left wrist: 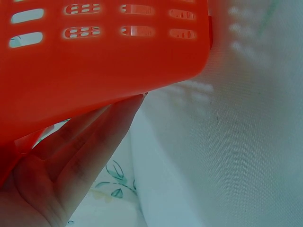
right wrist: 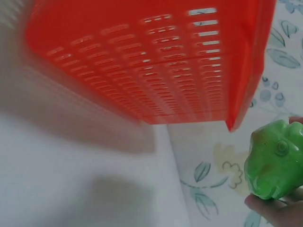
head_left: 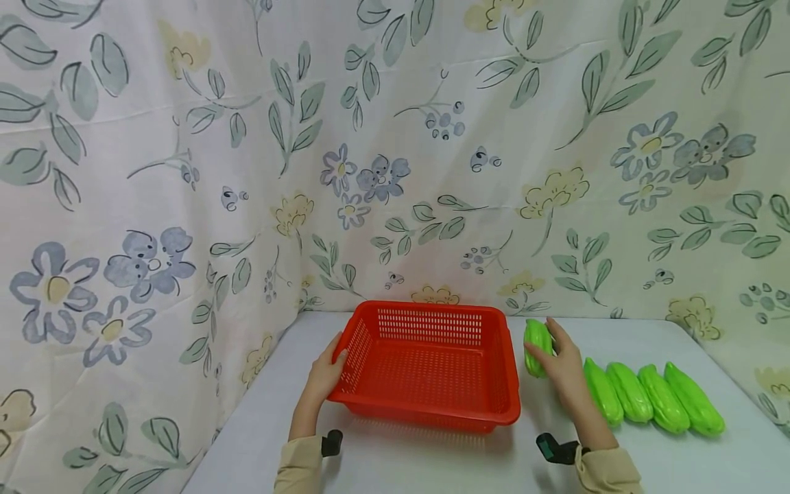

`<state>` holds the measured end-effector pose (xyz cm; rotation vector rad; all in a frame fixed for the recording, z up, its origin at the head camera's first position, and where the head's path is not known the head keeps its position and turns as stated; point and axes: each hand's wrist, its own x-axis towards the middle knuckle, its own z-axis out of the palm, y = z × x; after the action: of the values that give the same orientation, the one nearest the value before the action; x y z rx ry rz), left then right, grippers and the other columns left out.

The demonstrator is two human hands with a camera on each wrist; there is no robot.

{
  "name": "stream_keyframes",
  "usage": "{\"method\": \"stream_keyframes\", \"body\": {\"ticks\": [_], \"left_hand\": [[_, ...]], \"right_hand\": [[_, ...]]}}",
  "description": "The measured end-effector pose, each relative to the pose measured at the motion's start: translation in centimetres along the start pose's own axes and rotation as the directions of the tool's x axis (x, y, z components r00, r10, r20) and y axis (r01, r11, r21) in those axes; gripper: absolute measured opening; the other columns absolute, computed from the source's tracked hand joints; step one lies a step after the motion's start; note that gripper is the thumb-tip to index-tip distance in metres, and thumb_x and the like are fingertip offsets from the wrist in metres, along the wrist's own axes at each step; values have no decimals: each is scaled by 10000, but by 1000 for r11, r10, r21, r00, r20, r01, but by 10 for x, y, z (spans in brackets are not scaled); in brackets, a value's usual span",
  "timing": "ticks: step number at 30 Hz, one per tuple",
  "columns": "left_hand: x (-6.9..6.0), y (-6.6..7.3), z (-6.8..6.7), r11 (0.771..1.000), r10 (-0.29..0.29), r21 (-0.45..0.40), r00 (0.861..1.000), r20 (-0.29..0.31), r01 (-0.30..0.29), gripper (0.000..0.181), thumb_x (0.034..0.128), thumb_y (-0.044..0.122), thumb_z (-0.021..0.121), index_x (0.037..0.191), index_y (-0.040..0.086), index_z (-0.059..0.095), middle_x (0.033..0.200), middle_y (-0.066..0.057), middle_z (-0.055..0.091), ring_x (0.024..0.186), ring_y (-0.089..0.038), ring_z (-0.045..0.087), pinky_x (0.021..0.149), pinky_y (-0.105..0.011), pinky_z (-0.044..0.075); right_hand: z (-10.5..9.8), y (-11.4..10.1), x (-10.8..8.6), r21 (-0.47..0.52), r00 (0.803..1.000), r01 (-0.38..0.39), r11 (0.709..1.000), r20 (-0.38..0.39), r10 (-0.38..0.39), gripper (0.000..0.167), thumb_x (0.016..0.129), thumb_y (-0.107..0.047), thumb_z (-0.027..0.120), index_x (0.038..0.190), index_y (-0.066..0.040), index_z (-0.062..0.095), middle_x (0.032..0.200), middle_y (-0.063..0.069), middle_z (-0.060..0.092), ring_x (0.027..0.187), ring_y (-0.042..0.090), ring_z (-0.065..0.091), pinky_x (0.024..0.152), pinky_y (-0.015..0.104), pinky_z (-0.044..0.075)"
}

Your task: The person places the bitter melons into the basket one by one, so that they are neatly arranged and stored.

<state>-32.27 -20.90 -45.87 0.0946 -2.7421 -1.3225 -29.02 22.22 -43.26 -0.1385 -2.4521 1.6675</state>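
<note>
Head: red basket (head_left: pixel 426 410), centre; left hand (head_left: pixel 327 370) at its nine o'clock, pinching the rim. Right hand (head_left: pixel 563 360), three o'clock, fingers around one green vegetable (head_left: pixel 537 337); four more vegetables (head_left: pixel 631 392), four o'clock.

Left wrist: fingers outside wall; uneven pull might tilt basket.

Right wrist: glossy skin, fingertip hold; could slip.

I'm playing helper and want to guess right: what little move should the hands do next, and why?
Probably the right hand should carry the green vegetable left, over the rim of the red basket. It holds the vegetable above the table, just beside the basket, and the left hand grips the opposite side, perhaps steadying it.
</note>
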Motion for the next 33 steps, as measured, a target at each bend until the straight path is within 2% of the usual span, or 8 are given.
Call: {"method": "stream_keyframes", "body": {"ticks": [4,9,19,24,33], "left_hand": [[0,1,0,1000,22,22,1000,-18,-22,524,1025,231,462,1522,128,335,1394,-278,510,857,-277,610,662,-366,491],[-1,1,-2,997,59,55,998,-34,-57,507,1026,216,459,1509,104,355,1408,-295,492,959,-334,608,750,-453,498],[-1,1,-2,999,38,31,999,-22,-38,521,1025,216,456,1520,104,337,1437,-282,470,955,-314,592,745,-424,496],[1,0,-1,999,31,25,999,-9,-31,522,1029,224,452,1525,121,329,1436,-285,468,893,-287,595,690,-374,485],[2,-1,0,999,34,25,999,-12,-34,519,1027,223,459,1522,125,338,1422,-280,485,882,-279,590,669,-343,463]], "right_hand": [[-1,-9,0,7,1000,-11,1000,4,11,826,964,-217,606,1580,-117,65,1634,179,116,1482,435,143,1154,568,240],[-1,-21,1,1,1000,16,1000,-2,-16,824,966,-243,603,1581,-125,66,1637,164,117,1481,435,148,1136,568,274],[4,-38,10,29,998,64,998,2,-64,820,964,-250,608,1581,-119,83,1631,172,156,1467,432,212,1099,561,340],[7,-44,12,26,996,88,996,8,-88,794,970,-230,595,1578,-103,99,1629,180,158,1468,439,203,1101,571,328],[18,-57,17,76,991,135,988,16,-136,786,962,-187,610,1571,-74,126,1624,189,169,1474,433,186,1120,557,312]]}}
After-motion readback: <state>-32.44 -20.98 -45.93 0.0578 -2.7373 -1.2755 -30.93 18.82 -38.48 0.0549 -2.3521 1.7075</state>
